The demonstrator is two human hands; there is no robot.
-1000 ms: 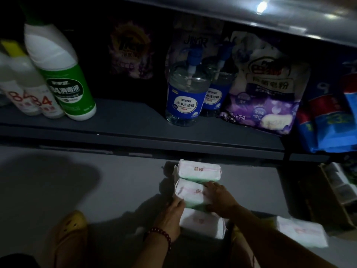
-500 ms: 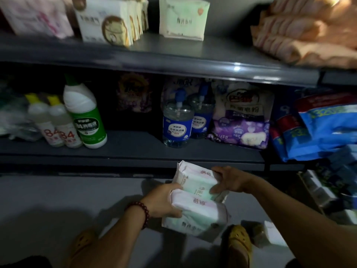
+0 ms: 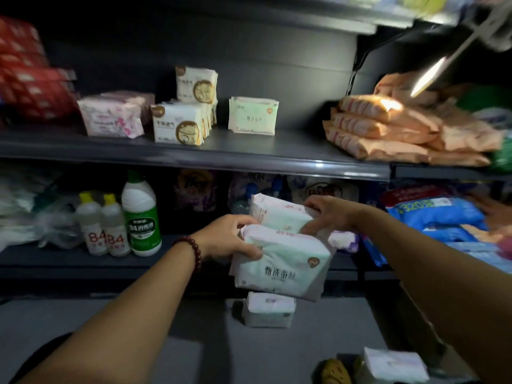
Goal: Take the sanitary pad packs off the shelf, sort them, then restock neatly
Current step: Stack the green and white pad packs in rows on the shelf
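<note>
Both hands hold two pale green-and-white packs in front of the lower shelf [image 3: 69,259]. The left hand [image 3: 224,236], with a bead bracelet [image 3: 192,249] at its wrist, grips the left end of the near pack [image 3: 282,264]. The right hand [image 3: 329,214] grips the right end of the far pack [image 3: 279,214], which touches the near one. A third pack [image 3: 268,310] sits on the floor below, and a fourth [image 3: 393,365] lies beside a yellow shoe [image 3: 335,372]. On the upper shelf [image 3: 249,156] stand a green pack [image 3: 252,115], brown-printed packs [image 3: 180,124] and pink packs [image 3: 110,116].
</note>
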